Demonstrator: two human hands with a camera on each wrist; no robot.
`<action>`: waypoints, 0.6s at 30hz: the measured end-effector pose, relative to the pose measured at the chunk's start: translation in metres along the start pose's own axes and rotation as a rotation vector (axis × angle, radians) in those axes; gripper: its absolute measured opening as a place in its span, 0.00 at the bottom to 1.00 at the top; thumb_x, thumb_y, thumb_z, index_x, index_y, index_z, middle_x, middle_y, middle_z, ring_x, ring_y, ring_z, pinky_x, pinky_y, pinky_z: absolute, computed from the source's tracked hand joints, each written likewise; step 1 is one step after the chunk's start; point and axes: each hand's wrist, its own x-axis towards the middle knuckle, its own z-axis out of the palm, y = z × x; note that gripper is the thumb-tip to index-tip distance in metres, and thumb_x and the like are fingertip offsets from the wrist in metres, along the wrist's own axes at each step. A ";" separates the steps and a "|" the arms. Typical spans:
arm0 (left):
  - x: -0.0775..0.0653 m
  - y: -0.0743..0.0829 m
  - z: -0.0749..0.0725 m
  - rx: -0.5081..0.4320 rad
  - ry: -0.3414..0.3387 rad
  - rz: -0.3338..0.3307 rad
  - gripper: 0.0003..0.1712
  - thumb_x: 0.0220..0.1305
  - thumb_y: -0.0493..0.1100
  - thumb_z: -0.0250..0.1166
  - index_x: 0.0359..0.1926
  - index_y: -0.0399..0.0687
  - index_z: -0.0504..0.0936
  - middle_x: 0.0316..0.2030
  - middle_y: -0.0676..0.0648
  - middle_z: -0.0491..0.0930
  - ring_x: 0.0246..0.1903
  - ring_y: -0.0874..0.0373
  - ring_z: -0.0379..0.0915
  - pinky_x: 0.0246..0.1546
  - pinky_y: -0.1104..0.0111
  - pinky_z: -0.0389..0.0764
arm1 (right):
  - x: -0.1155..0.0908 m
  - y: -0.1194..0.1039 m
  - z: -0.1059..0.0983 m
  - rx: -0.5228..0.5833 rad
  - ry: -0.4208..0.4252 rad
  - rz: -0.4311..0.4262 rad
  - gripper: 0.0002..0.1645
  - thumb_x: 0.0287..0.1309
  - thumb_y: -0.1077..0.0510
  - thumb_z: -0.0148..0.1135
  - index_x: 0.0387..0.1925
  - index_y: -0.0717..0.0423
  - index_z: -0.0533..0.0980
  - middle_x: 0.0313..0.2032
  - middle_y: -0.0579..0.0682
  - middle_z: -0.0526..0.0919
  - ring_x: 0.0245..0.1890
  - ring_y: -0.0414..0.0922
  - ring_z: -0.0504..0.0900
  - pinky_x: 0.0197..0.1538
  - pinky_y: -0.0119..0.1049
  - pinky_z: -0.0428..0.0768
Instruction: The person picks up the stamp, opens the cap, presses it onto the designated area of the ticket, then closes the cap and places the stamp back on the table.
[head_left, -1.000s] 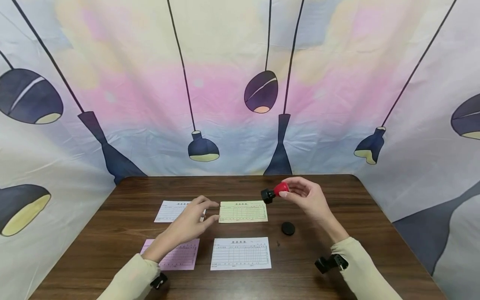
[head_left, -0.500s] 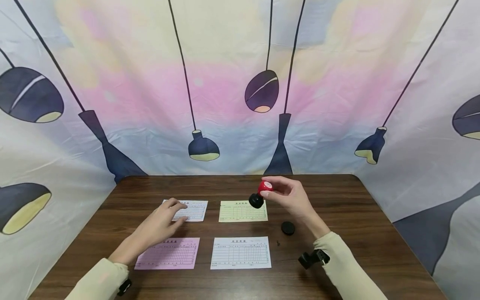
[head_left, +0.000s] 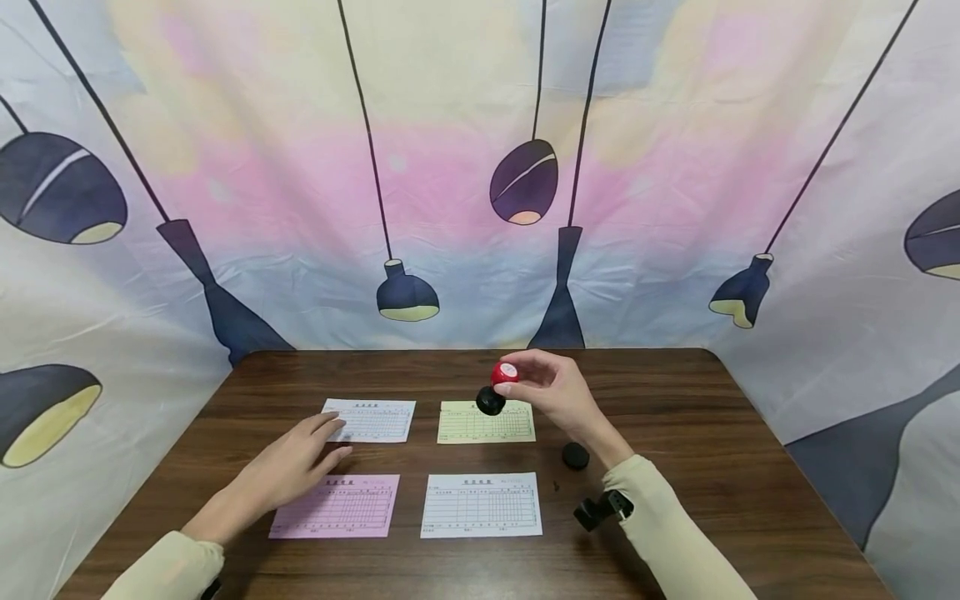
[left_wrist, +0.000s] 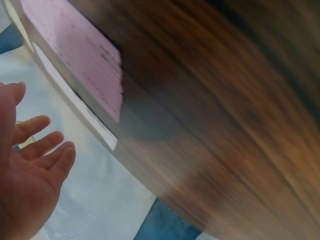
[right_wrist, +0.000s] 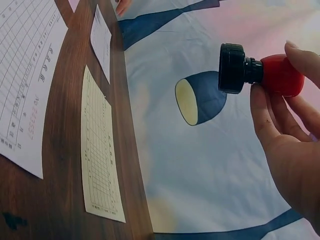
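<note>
My right hand [head_left: 558,392] grips a stamp [right_wrist: 282,75] by its red knob, with thumb and fingers around it. The stamp's black base tilts down to the left, in the air above the yellow form slip [head_left: 465,423]. In the right wrist view the base stands well apart from the paper. My left hand [head_left: 288,462] is over the pink slip [head_left: 352,508], its fingertips in front of the near left corner of the far white slip [head_left: 375,423]. In the left wrist view its fingers [left_wrist: 42,147] are loosely bent and hold nothing.
A nearer white slip [head_left: 482,507] lies right of the pink one. The stamp's round black cap [head_left: 575,456] rests on the brown wooden table [head_left: 675,400], right of the slips. A small dark mark [head_left: 556,486] is near it. A lamp-patterned cloth [head_left: 465,183] hangs behind the table.
My left hand has drawn back leftward and toward me from beside the yellow slip. The right hand has carried the stamp left, from right of the yellow slip to above it.
</note>
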 end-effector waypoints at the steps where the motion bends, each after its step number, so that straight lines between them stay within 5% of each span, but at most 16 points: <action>1: -0.002 -0.001 0.000 0.001 -0.016 -0.008 0.30 0.76 0.51 0.65 0.66 0.32 0.78 0.66 0.27 0.76 0.65 0.31 0.76 0.62 0.40 0.80 | 0.001 0.001 0.002 0.002 -0.003 -0.002 0.25 0.59 0.61 0.77 0.58 0.56 0.83 0.53 0.60 0.87 0.46 0.41 0.90 0.51 0.32 0.88; 10: -0.018 -0.010 0.002 -0.022 -0.129 -0.055 0.44 0.78 0.63 0.57 0.76 0.32 0.67 0.76 0.29 0.65 0.71 0.31 0.70 0.66 0.40 0.77 | 0.010 0.000 0.019 0.031 -0.038 0.001 0.24 0.59 0.63 0.77 0.57 0.59 0.83 0.52 0.61 0.87 0.44 0.40 0.91 0.51 0.32 0.89; 18: -0.023 -0.020 0.005 -0.049 -0.207 -0.099 0.50 0.77 0.69 0.53 0.80 0.35 0.60 0.80 0.32 0.58 0.79 0.30 0.55 0.75 0.36 0.64 | 0.022 0.003 0.040 0.025 -0.063 0.021 0.24 0.57 0.61 0.79 0.56 0.57 0.84 0.50 0.58 0.89 0.44 0.41 0.91 0.51 0.32 0.88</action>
